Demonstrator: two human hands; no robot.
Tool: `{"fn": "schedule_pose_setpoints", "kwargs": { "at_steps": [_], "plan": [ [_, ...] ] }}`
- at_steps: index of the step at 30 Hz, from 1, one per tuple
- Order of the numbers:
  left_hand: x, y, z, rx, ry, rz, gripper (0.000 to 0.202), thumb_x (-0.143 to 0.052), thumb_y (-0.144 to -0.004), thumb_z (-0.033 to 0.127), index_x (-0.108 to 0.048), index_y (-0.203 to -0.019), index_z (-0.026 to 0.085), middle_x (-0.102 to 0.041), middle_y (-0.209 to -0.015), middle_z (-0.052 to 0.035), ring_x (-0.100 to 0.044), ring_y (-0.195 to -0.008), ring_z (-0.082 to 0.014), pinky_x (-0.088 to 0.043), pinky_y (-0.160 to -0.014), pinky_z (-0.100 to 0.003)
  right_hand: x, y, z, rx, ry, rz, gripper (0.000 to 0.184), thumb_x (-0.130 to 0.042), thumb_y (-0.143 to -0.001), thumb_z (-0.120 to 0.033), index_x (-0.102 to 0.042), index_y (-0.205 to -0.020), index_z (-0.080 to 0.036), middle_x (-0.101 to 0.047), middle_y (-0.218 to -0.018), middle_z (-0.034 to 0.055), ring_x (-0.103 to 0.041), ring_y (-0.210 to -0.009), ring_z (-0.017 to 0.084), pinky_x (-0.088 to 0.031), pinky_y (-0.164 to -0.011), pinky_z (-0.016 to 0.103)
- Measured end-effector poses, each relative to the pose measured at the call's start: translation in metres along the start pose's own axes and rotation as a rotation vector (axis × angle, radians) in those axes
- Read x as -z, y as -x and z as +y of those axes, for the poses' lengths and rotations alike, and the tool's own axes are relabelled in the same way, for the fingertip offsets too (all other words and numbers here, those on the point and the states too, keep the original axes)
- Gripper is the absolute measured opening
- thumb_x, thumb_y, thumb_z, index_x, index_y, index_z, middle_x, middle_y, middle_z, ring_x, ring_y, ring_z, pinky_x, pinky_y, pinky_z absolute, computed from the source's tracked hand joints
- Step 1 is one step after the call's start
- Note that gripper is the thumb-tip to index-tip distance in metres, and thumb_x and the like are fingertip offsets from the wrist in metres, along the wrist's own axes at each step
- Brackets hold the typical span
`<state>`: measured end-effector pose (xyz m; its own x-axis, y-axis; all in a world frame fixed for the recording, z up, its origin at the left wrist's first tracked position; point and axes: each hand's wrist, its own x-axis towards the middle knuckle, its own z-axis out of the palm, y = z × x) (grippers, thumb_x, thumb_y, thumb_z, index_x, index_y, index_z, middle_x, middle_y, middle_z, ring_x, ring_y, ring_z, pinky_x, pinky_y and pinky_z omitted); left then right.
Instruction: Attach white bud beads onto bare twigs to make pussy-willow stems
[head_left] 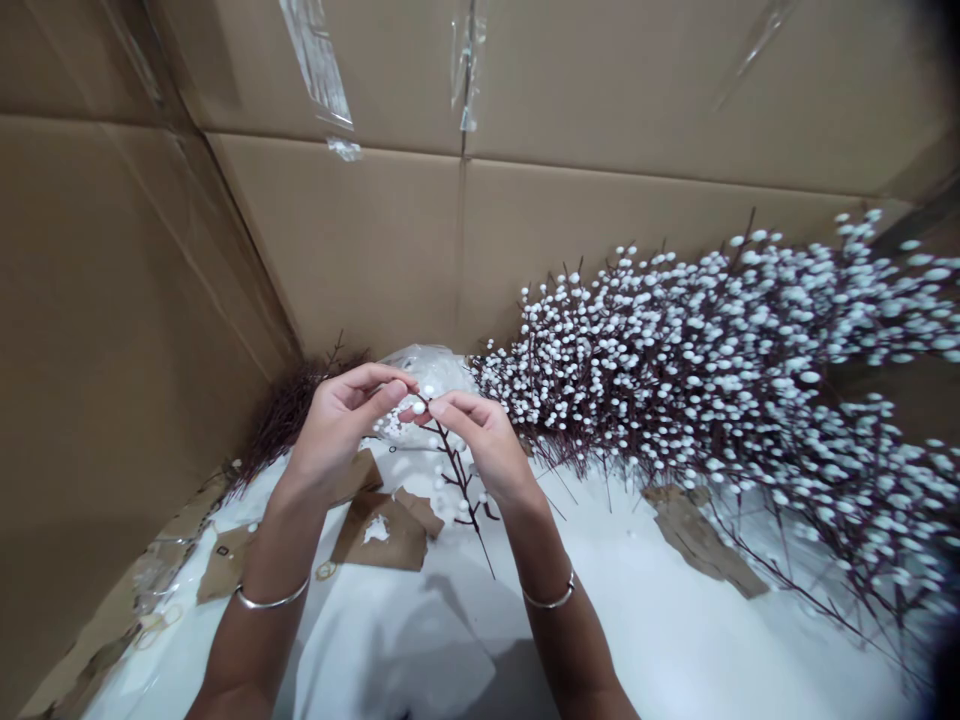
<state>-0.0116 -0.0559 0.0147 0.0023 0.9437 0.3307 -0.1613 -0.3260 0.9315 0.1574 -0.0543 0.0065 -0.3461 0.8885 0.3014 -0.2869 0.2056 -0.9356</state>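
In the middle, a dark brown artificial berry branch (459, 475) hangs slantwise over the white table, its bare lower end pointing towards me. My right hand (480, 435) pinches this branch near its top between thumb and fingers. Thumb and forefinger of my left hand (349, 415) are closed at the tip of the same twig. A white berry (418, 407) shows between the two hands, touching the fingertips. The exact grip of the left fingertips is partly hidden. Beyond the hands lies a clear plastic bag (427, 362) with small white berries near it.
A large heap of white-berried branches (675, 350) fills the right side. Bare dark twigs (289, 410) lie at the back left. Torn cardboard pieces (386, 535) rest on the white table (630, 630). Tall cardboard walls (360, 240) stand behind and left.
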Motion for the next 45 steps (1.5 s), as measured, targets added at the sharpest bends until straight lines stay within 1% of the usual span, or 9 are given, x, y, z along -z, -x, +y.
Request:
{"fn": "schedule_pose_setpoints", "kwargs": {
  "at_steps": [4, 8, 13, 17, 25, 35, 38, 41, 45],
  "plan": [
    [0.002, -0.003, -0.004, -0.055, 0.031, 0.085, 0.016, -0.077, -0.076, 0.032, -0.075, -0.083, 0.018, -0.069, -0.076, -0.0021, -0.061, -0.069, -0.0103, -0.048, -0.066, -0.018, 0.003, -0.004, 0.007, -0.037, -0.138, 0.019, 0.032, -0.054, -0.091, -0.049, -0.069, -0.105, -0.024, -0.073, -0.104, 0.0051, -0.065, -0.103, 0.020, -0.044, -0.101, 0.039],
    [0.005, -0.005, -0.003, -0.118, 0.085, 0.167, 0.018, -0.078, -0.075, 0.035, -0.075, -0.083, 0.019, -0.069, -0.076, -0.0015, -0.060, -0.071, -0.0098, -0.047, -0.069, -0.018, 0.006, -0.004, 0.007, -0.141, -0.103, -0.088, 0.040, -0.049, -0.092, -0.054, -0.065, -0.111, -0.023, -0.075, -0.099, 0.0062, -0.067, -0.102, 0.021, -0.042, -0.104, 0.043],
    [0.007, -0.006, -0.003, -0.157, 0.118, 0.222, 0.017, -0.078, -0.075, 0.034, -0.074, -0.083, 0.020, -0.069, -0.077, -0.0007, -0.061, -0.071, -0.0089, -0.048, -0.071, -0.018, 0.001, -0.001, 0.004, -0.200, 0.077, -0.141, 0.025, -0.067, -0.084, -0.039, -0.067, -0.103, -0.024, -0.072, -0.104, 0.0042, -0.064, -0.106, 0.019, -0.044, -0.102, 0.039],
    [0.008, -0.007, -0.003, -0.163, 0.142, 0.232, 0.015, -0.078, -0.075, 0.032, -0.075, -0.084, 0.021, -0.069, -0.078, -0.0003, -0.059, -0.070, -0.0077, -0.048, -0.068, -0.016, -0.002, -0.001, 0.002, -0.175, 0.203, -0.211, 0.017, -0.068, -0.083, -0.034, -0.070, -0.093, -0.021, -0.072, -0.100, 0.0037, -0.063, -0.100, 0.018, -0.046, -0.097, 0.036],
    [0.009, -0.009, -0.004, -0.223, 0.082, 0.319, 0.011, -0.076, -0.077, 0.029, -0.075, -0.083, 0.020, -0.069, -0.080, -0.0005, -0.061, -0.072, -0.0087, -0.048, -0.068, -0.018, -0.001, -0.001, 0.004, -0.168, 0.209, -0.257, 0.015, -0.070, -0.080, -0.033, -0.069, -0.089, -0.020, -0.071, -0.092, 0.0021, -0.065, -0.091, 0.017, -0.048, -0.088, 0.034],
    [0.011, -0.012, -0.007, -0.244, 0.049, 0.345, 0.016, -0.076, -0.076, 0.032, -0.074, -0.085, 0.019, -0.069, -0.079, -0.0013, -0.062, -0.070, -0.0092, -0.048, -0.066, -0.019, 0.000, -0.001, 0.004, -0.144, 0.211, -0.235, 0.009, -0.068, -0.081, -0.028, -0.068, -0.082, -0.019, -0.070, -0.079, 0.0009, -0.064, -0.082, 0.016, -0.048, -0.084, 0.032],
    [0.013, -0.014, -0.009, -0.264, 0.039, 0.353, 0.016, -0.076, -0.076, 0.033, -0.074, -0.084, 0.019, -0.069, -0.079, -0.0016, -0.062, -0.070, -0.0093, -0.048, -0.065, -0.019, 0.000, -0.002, 0.006, -0.138, 0.196, -0.206, 0.012, -0.068, -0.080, -0.030, -0.067, -0.087, -0.020, -0.070, -0.079, 0.0003, -0.065, -0.081, 0.016, -0.049, -0.081, 0.031],
    [0.013, -0.013, -0.008, -0.279, 0.014, 0.370, 0.014, -0.076, -0.077, 0.032, -0.075, -0.084, 0.020, -0.070, -0.079, -0.0012, -0.063, -0.070, -0.0089, -0.049, -0.066, -0.019, -0.001, -0.002, 0.006, -0.115, 0.249, -0.130, 0.020, -0.069, -0.080, -0.031, -0.066, -0.096, -0.022, -0.069, -0.085, 0.0005, -0.065, -0.084, 0.017, -0.049, -0.082, 0.032],
    [0.009, -0.008, -0.004, -0.312, -0.117, 0.417, 0.013, -0.074, -0.078, 0.031, -0.074, -0.084, 0.019, -0.072, -0.078, -0.0012, -0.066, -0.071, -0.0105, -0.052, -0.068, -0.021, -0.002, -0.002, 0.003, 0.003, 0.396, -0.026, 0.022, -0.069, -0.080, -0.030, -0.067, -0.101, -0.023, -0.069, -0.104, 0.0025, -0.062, -0.101, 0.018, -0.046, -0.095, 0.035]
  ]
}}
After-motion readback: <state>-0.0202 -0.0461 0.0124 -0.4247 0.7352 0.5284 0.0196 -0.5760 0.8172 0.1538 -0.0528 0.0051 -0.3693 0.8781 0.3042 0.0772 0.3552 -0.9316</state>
